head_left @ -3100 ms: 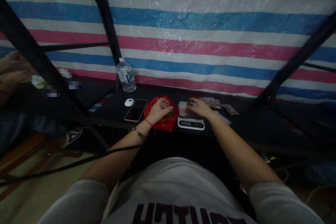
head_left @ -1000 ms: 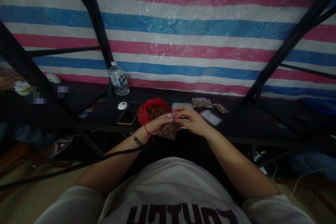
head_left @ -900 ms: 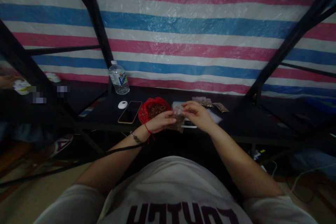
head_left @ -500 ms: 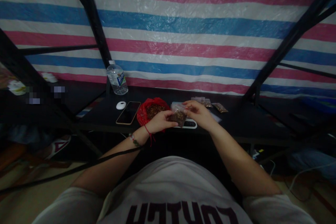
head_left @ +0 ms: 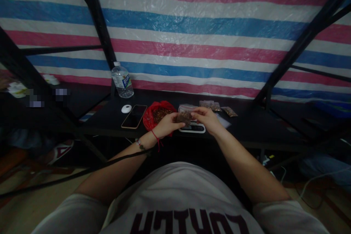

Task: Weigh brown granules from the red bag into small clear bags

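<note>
A small clear zip bag [head_left: 184,117] with brown dried bits inside is held over a white digital scale [head_left: 193,128]. My left hand [head_left: 168,125] pinches the bag's left side between thumb and fingers. At its right side, the closed fingers of my right hand [head_left: 206,117] grip the bag. A red plastic bag [head_left: 148,117], open at the top, holds loose brown dried pieces [head_left: 160,114] just left of the scale. Beyond my right hand lie several filled zip bags [head_left: 229,111]. A flat clear plastic piece [head_left: 223,120] lies partly behind that hand.
A phone [head_left: 134,116], a white rounded case [head_left: 126,108] and a large clear bottle [head_left: 122,80] stand or lie to the left on the black table [head_left: 246,128]. Dark metal posts [head_left: 290,44] slant at both sides. Striped sheeting [head_left: 192,44] hangs behind.
The small bag has tipped and risen slightly, its brown contents now bunched lower toward my left fingers. More of the scale's front shows. Both hands keep their hold.
</note>
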Tool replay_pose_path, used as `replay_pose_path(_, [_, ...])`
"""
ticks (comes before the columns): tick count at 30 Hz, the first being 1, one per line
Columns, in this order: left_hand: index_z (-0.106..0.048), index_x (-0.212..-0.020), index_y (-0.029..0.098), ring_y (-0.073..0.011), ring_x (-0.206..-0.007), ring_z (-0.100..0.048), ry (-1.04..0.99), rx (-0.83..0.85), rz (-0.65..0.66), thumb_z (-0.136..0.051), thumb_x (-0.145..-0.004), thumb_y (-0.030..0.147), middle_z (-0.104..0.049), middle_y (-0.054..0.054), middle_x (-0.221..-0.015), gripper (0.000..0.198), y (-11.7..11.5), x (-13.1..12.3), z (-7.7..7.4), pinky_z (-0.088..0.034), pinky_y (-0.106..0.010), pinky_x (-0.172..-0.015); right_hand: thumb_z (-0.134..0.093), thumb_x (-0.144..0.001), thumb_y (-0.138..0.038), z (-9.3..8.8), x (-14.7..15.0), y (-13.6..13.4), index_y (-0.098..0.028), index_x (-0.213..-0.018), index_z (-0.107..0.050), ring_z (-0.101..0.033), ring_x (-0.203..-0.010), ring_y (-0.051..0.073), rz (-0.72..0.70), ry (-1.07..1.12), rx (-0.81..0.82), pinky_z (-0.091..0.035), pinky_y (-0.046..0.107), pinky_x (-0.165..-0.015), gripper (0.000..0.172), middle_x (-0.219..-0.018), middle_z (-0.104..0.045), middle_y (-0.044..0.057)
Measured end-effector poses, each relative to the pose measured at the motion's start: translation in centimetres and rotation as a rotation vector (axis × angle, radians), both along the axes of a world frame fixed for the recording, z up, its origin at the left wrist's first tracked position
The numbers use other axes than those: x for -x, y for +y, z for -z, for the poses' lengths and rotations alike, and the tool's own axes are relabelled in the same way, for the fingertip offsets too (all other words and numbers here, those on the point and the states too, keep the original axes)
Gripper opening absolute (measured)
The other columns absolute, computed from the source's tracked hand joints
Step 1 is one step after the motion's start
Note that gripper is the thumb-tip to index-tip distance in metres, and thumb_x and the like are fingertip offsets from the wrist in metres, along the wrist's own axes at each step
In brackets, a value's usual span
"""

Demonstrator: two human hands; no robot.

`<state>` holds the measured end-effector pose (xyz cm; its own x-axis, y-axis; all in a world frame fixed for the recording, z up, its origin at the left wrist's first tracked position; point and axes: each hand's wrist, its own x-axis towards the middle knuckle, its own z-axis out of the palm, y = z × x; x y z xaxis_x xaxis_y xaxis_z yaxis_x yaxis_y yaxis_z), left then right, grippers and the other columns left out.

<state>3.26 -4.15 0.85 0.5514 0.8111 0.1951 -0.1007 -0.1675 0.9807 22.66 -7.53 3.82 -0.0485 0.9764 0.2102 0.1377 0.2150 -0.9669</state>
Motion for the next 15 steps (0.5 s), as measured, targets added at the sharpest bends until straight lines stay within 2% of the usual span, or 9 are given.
replay_pose_path(2, [-0.064,-0.102,0.011,-0.0220,-0.091,-0.064,0.025,0.002,-0.021,-0.082,-0.059,0.025,-0.070,-0.009,-0.101,0.049,0.17,-0.01,0.25,-0.046,-0.039,-0.090,-0.073,-0.067,-0.043,-0.07,0.13,-0.04,-0.016,-0.077,-0.067,-0.055,-0.057,0.011,0.000,-0.014,-0.011,-0.039,0.021,-0.049,0.029,-0.065,-0.063,0.000])
replay_pose_path(4, [-0.065,-0.100,0.011,-0.0212,-0.087,-0.065,0.042,0.006,-0.014,-0.080,-0.062,0.029,-0.070,-0.009,-0.097,0.044,0.27,-0.01,0.46,-0.047,-0.038,-0.087,-0.073,-0.066,-0.043,-0.08,0.16,0.01,-0.016,-0.070,-0.065,-0.051,-0.053,0.010,0.011,-0.022,-0.026,-0.037,0.021,-0.048,0.029,-0.060,-0.059,-0.001])
replay_pose_path(7, [-0.067,-0.096,0.010,-0.0195,-0.082,-0.065,0.028,0.017,0.027,-0.074,-0.070,0.036,-0.071,-0.009,-0.092,0.038,0.26,0.01,0.55,-0.048,-0.036,-0.083,-0.073,-0.066,-0.043,-0.04,0.19,0.11,-0.016,-0.076,-0.066,-0.052,-0.056,0.011,0.013,0.004,-0.037,-0.038,0.022,-0.050,0.030,-0.064,-0.061,-0.001])
replay_pose_path(10, [-0.066,-0.101,0.011,-0.0207,-0.089,-0.064,0.026,-0.010,0.059,-0.077,-0.066,0.032,-0.071,-0.009,-0.100,0.042,0.23,0.03,0.51,-0.046,-0.037,-0.089,-0.072,-0.066,-0.044,-0.03,0.35,0.13,-0.018,-0.086,-0.068,-0.056,-0.063,0.013,-0.002,0.008,-0.054,-0.041,0.024,-0.052,0.033,-0.073,-0.065,0.001])
replay_pose_path(15, [-0.066,-0.102,0.012,-0.0225,-0.092,-0.064,0.104,-0.046,0.028,-0.078,-0.065,0.032,-0.070,-0.010,-0.101,0.044,0.27,0.06,0.53,-0.046,-0.040,-0.091,-0.071,-0.068,-0.044,0.18,0.42,0.12,-0.018,-0.075,-0.067,-0.052,-0.058,0.012,0.003,-0.020,-0.075,-0.039,0.023,-0.052,0.027,-0.066,-0.062,0.000])
